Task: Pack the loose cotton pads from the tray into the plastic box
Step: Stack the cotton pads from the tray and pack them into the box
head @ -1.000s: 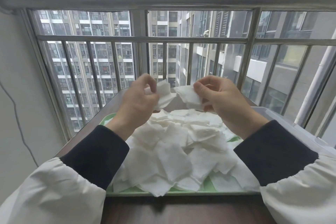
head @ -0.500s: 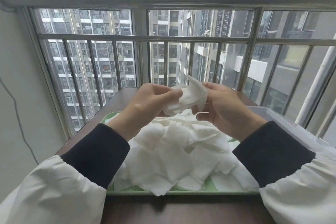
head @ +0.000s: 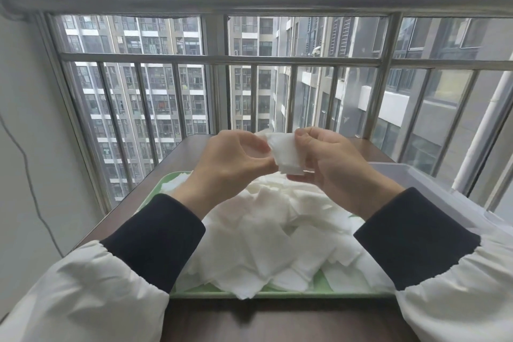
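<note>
While both hands hover above the pale green rectangular plastic tray, they meet on a small stack of white square cotton pads: the left hand has its fingers curled and pinches the stack's left edge between thumb and fingertips, and the right hand, just as narrowly closed, grips the right edge with its thumb under the bottom corner. How many pads are in the stack I cannot tell. Under the hands, a heap of loose white cotton pads covers most of the tray, some spilling over its near rim. To the right of the tray stands a translucent white plastic box. Tray and box sit on a dark brown wooden table. A second ago the hands were apart above the tray, each holding its own pad; half a second ago they had come together on a rumpled bunch, which now looks flatter and squared up.
</note>
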`<state>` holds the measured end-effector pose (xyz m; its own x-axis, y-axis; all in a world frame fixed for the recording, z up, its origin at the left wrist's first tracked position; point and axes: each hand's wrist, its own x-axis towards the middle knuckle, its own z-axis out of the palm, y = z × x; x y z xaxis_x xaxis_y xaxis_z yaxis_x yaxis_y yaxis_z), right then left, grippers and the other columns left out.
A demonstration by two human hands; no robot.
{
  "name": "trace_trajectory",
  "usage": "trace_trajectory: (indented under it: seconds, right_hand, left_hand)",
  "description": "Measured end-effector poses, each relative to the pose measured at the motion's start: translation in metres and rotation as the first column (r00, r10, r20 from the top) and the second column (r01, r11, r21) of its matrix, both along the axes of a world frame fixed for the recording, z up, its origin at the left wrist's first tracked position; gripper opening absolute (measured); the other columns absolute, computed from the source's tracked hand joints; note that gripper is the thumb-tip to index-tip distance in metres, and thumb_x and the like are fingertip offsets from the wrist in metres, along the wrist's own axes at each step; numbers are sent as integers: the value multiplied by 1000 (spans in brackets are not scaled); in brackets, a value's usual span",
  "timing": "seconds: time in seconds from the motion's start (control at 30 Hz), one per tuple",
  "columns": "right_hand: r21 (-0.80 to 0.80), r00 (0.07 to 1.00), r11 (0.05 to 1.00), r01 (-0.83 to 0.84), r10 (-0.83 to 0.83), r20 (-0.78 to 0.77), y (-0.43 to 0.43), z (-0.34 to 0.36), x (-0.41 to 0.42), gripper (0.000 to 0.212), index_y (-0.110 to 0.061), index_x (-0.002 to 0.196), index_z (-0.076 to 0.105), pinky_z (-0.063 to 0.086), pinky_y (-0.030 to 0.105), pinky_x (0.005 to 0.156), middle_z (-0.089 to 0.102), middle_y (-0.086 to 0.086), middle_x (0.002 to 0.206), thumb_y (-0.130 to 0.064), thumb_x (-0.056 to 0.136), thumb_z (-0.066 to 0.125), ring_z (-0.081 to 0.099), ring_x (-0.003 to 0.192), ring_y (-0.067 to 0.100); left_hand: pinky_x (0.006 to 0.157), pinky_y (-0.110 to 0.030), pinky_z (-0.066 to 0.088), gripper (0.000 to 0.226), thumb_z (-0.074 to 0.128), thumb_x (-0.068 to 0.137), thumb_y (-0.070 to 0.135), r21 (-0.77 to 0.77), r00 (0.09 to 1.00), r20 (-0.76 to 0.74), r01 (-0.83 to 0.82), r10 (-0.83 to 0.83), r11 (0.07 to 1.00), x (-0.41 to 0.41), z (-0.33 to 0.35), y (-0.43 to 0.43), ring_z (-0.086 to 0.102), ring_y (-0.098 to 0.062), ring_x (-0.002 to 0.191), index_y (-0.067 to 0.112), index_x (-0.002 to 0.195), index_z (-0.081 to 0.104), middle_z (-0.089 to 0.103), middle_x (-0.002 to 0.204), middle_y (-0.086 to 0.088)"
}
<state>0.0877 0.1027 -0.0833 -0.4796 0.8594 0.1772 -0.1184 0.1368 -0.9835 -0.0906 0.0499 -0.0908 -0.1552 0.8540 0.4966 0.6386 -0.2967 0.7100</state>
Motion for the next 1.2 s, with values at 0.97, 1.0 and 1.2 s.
trace_trajectory:
  seconds: [0.97,1.0,1.2]
  right_hand:
    - [566,825,705,427,-561,75,6,-4,2,43,-27,90,54,58,37,63,62,-3,84,-57,74,80,65,76,15]
    - [572,826,714,404,-554,107,5,0,3,45,-25,93,56,58,35,64,62,-4,86,-61,76,76,65,80,15]
    - [355,936,933,-49,-81,342,-9,46,19,59,-20,122,62,62,29,72,74,1,106,-51,74,76,74,89,13]
  left_hand:
    - [71,-32,63,9,75,74,15,6,877,389,304,-282,953,18,1,-2,76,-22,80,20,81,79,77,83,-9]
    - [73,-36,64,13,73,72,15,22,892,366,276,-264,961,17,4,-2,76,-26,82,17,84,77,76,85,-13]
    - [73,-39,64,43,74,81,-7,-29,898,305,341,-317,939,15,31,-18,75,-27,86,21,111,61,71,98,-13]
